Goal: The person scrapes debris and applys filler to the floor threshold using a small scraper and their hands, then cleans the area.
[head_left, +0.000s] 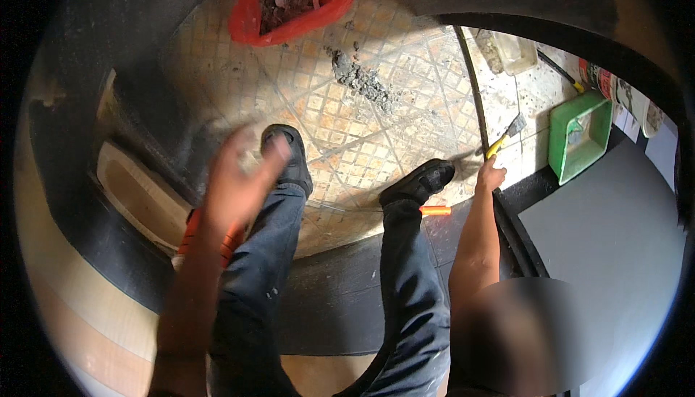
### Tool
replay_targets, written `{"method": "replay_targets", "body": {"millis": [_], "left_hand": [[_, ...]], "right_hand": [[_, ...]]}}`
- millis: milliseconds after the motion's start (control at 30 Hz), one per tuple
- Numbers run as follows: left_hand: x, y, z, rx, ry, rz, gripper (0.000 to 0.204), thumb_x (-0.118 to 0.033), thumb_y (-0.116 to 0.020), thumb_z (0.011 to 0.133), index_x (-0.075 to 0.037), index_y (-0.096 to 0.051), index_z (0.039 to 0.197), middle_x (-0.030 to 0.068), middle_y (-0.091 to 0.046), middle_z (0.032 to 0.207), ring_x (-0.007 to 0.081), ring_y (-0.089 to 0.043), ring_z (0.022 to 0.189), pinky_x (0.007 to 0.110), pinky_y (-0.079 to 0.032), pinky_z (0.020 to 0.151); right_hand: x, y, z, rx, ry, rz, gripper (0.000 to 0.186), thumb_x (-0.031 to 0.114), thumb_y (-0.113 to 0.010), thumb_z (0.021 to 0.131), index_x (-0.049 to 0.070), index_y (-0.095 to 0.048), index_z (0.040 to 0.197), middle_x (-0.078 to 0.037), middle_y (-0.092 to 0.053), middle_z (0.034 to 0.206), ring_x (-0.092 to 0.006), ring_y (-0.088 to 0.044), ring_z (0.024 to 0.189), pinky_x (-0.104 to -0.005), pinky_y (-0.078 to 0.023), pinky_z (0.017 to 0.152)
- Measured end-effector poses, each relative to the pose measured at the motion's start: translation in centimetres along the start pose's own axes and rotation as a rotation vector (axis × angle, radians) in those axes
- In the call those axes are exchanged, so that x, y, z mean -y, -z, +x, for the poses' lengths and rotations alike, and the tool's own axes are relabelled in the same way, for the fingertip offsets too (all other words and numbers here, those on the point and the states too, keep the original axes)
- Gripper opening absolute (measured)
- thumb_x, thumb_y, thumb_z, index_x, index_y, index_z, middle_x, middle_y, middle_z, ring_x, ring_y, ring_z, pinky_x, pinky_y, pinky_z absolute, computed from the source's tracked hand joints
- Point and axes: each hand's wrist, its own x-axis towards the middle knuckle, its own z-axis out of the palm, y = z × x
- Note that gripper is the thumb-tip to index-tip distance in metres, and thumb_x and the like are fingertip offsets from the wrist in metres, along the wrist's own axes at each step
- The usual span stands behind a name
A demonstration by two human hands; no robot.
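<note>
My right hand (491,175) is closed around the yellow handle of a scraper (509,135). The scraper's flat grey blade points away from me, above pale tiles beside a dark strip. On the left, my left hand (245,176) is blurred by motion in front of my left shoe (289,154). Its thumb and fingers look apart, and I see nothing held between them. Grey rubble (360,82) lies in a loose line on the dirty patterned floor tiles (347,169) ahead of my feet.
A red plastic bag (250,17) with debris stands open at the far side. To the right are a green basin (557,140), a pale tray (517,53) and a grey panel (608,230). An orange handle (435,210) lies by my right shoe (420,181); a beige trough (141,191) is left.
</note>
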Motion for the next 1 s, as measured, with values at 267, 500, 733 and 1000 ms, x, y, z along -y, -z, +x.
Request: {"method": "replay_targets", "body": {"millis": [267,500,733,1000], "left_hand": [[4.3,-3.7,15.5,-0.334,0.374,-0.614,0.077,-0.058,-0.078,0.086,0.003,-0.054,0.127,0.0088,-0.059,0.105,0.0202,-0.062,0.083,0.034,-0.055,0.079],[6.6,-11.9,12.9,-0.268,0.694,-0.666,0.051,-0.051,-0.074,0.091,-0.001,-0.068,0.102,0.0072,-0.064,0.086,0.0234,-0.064,0.084,0.037,-0.053,0.079],[10.1,-15.1,10.7,-0.308,0.284,-0.098,0.037,-0.033,-0.076,0.089,-0.002,-0.071,0.109,0.015,-0.075,0.103,0.0345,-0.071,0.098,0.042,-0.054,0.086],[10.1,-14.2,14.9,-0.257,-0.072,-0.012,0.04,-0.019,-0.071,0.092,-0.002,-0.066,0.128,0.0178,-0.069,0.122,0.0286,-0.073,0.097,0.039,-0.056,0.085]], "right_hand": [[2.9,-2.1,2.9,0.139,0.311,0.129,0.043,0.029,-0.068,0.097,-0.01,-0.054,0.108,-0.031,-0.062,0.099,-0.0437,-0.063,0.091,-0.0488,-0.05,0.084],[5.9,3.7,-6.9,0.552,1.003,0.248,0.044,0.016,-0.055,0.106,0.001,-0.041,0.144,-0.024,-0.065,0.105,-0.0376,-0.067,0.095,-0.0441,-0.052,0.085],[5.3,6.0,-13.5,0.803,1.053,0.01,0.059,0.013,-0.05,0.102,0.019,-0.036,0.159,-0.034,-0.061,0.111,-0.0521,-0.063,0.102,-0.0542,-0.052,0.086],[12.7,2.5,-15.9,0.746,1.097,0.09,0.061,0.012,-0.051,0.102,0.023,-0.035,0.16,-0.032,-0.059,0.095,-0.0531,-0.063,0.083,-0.0557,-0.051,0.073]]}}
